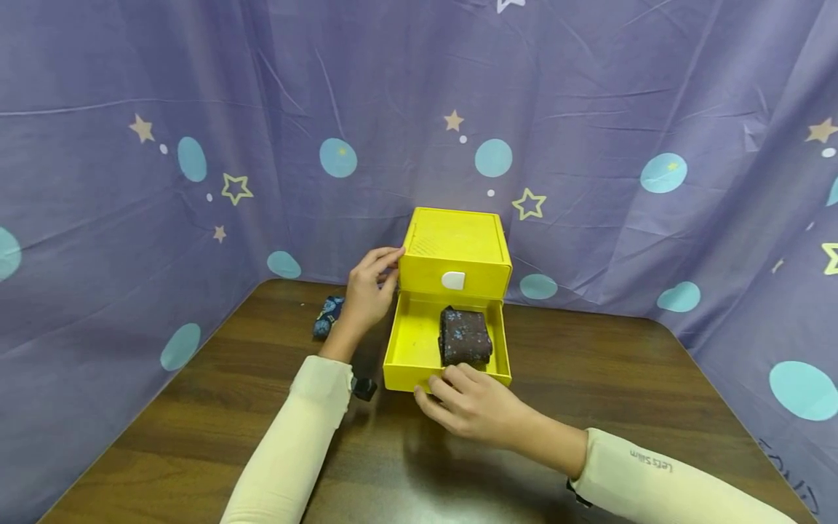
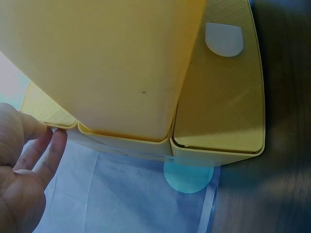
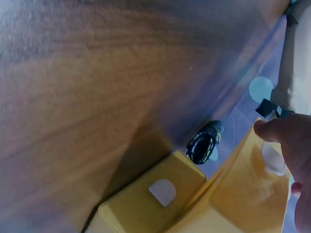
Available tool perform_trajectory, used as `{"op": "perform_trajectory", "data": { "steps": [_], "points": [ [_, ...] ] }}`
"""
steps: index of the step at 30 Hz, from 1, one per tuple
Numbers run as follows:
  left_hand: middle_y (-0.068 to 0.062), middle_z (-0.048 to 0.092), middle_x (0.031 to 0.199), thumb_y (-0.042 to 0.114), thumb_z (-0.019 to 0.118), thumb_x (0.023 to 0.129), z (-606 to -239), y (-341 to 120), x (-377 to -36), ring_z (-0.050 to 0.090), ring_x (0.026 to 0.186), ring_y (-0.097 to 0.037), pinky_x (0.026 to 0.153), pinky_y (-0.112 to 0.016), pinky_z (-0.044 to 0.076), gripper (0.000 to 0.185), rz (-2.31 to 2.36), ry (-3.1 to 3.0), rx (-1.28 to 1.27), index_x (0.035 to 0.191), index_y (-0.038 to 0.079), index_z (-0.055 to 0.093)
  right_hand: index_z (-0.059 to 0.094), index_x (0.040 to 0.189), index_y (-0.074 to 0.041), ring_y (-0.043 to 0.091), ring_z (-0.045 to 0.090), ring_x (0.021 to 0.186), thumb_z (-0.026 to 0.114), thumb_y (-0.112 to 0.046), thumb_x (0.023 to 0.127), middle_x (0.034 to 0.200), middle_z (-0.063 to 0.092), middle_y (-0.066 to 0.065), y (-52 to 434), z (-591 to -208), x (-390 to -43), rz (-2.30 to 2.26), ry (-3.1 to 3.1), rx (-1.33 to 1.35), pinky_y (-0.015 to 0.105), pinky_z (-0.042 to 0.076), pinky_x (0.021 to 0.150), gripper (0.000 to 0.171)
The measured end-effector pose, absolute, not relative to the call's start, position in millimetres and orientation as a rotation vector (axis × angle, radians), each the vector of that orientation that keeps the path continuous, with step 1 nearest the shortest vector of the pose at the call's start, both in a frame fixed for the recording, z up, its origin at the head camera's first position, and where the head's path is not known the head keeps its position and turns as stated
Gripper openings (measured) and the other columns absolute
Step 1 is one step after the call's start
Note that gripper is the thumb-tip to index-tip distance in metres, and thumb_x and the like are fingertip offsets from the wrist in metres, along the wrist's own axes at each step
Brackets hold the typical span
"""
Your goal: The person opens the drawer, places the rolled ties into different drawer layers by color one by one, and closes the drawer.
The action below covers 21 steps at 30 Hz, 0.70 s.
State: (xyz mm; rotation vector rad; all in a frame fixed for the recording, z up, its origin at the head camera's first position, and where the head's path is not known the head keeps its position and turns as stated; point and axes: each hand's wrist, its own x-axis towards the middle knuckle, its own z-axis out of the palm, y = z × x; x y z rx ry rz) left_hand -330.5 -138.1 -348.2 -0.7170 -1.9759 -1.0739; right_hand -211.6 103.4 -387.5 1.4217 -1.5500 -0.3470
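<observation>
A yellow drawer cabinet (image 1: pixel 458 236) stands on the table with its middle drawer (image 1: pixel 414 331) pulled out. Inside, toward the right, lies a folded dark brown patterned fabric bundle (image 1: pixel 466 336), possibly a necktie. My right hand (image 1: pixel 474 404) grips the drawer's front, fingertips at the upper rim; the right wrist view shows the thumb beside its white handle (image 3: pixel 273 159). My left hand (image 1: pixel 369 287) touches the cabinet's upper left side; in the left wrist view its thumb and fingers meet the top section's edge. Behind that wrist lies a rolled blue patterned fabric bundle (image 1: pixel 327 316).
The bottom drawer (image 2: pixel 218 97), with a white handle (image 2: pixel 224 40), is closed below the extended one. Brown wooden table (image 1: pixel 589 364) surrounds the cabinet. A purple curtain (image 1: pixel 589 109) with stars and dots hangs close behind it and at both sides.
</observation>
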Motion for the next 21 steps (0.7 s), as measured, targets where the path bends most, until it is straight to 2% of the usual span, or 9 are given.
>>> {"op": "perform_trajectory", "data": {
  "steps": [10, 21],
  "points": [
    [-0.012, 0.064, 0.129, -0.005, 0.063, 0.098, -348.3, -137.5, -331.1, 0.066, 0.107, -0.026, 0.083, -0.038, 0.063, 0.038, -1.080, -1.991, -0.711, 0.135, 0.004, 0.067, 0.071, 0.106, -0.007, 0.022, 0.058, 0.085, 0.040, 0.000, 0.103, 0.102, 0.063, 0.009, 99.5, -395.9, -206.6, -0.358, -1.631, 1.355, 0.029, 0.054, 0.073, 0.032],
    [-0.012, 0.064, 0.129, -0.006, 0.064, 0.098, -349.4, -137.8, -331.9, 0.066, 0.106, -0.026, 0.084, -0.039, 0.063, 0.038, -1.078, -1.984, -0.708, 0.134, 0.004, 0.068, 0.071, 0.105, 0.000, 0.026, 0.063, 0.092, 0.042, 0.000, 0.102, 0.104, 0.064, 0.014, 100.0, -394.8, -203.3, -0.402, -1.638, 1.328, 0.032, 0.057, 0.083, 0.030]
  ]
}}
